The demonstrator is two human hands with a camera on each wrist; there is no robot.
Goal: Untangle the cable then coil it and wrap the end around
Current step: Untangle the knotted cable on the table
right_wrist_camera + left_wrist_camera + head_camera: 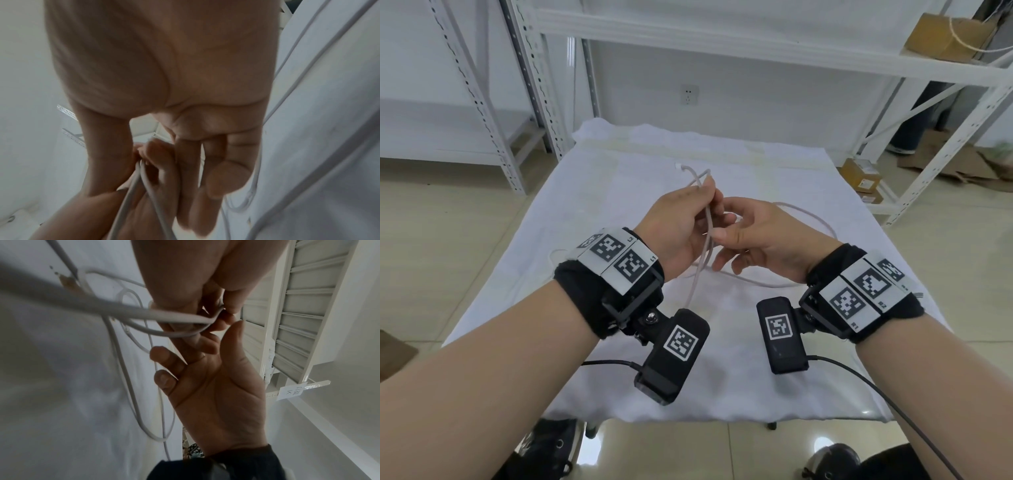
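A white cable (822,222) lies in loose loops on the white cloth-covered table (756,377). My left hand (705,197) pinches a bunch of its strands, lifted above the table's middle. One connector end (678,167) sticks out just beyond those fingers. My right hand (726,228) is right beside it, fingers loosely curled, thumb tip touching the hanging strands. In the left wrist view the cable (131,386) bends sharply at the left hand's pinch (224,309), and the right hand (216,386) reaches up into the loops. The right wrist view shows strands (131,186) running below the right hand (164,81).
White metal shelving (722,37) stands behind and to both sides of the table. Cardboard boxes sit on the upper shelf (945,37) and on a low shelf at right (863,174). Tiled floor surrounds the table. Black camera leads (893,404) trail from both wrists.
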